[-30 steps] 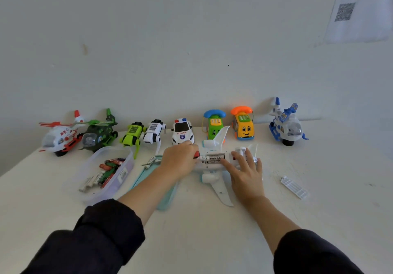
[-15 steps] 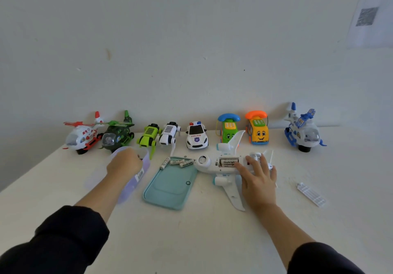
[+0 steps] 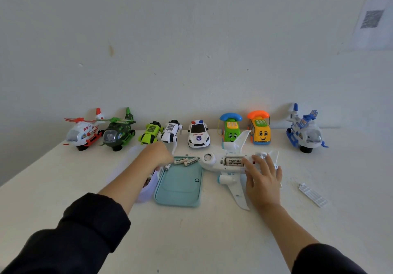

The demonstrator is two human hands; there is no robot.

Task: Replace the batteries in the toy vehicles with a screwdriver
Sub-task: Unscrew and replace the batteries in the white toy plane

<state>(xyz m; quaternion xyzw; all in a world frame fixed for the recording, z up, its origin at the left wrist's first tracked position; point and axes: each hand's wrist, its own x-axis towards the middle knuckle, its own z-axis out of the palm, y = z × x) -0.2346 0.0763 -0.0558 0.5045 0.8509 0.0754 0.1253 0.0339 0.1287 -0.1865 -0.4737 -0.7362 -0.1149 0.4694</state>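
Under right hand (image 3: 262, 178) fingers, toy plane (image 3: 230, 165), battery bay exposed

White toy plane (image 3: 225, 167) with teal engine tips; teal tray (image 3: 180, 186); camouflage-green helicopter (image 3: 119, 133) at 10 o'clock; white counter (image 3: 212, 231).

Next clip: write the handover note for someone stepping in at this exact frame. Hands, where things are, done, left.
Left hand reaches into the clear battery box; its grip is hidden.
Right hand lies flat on the white toy plane, belly up.
Plane's bay open, one battery seated. Cover lies right of it.
Loose batteries at the teal tray's far edge.
Left: fill the bay, refit the cover. No screwdriver in view.
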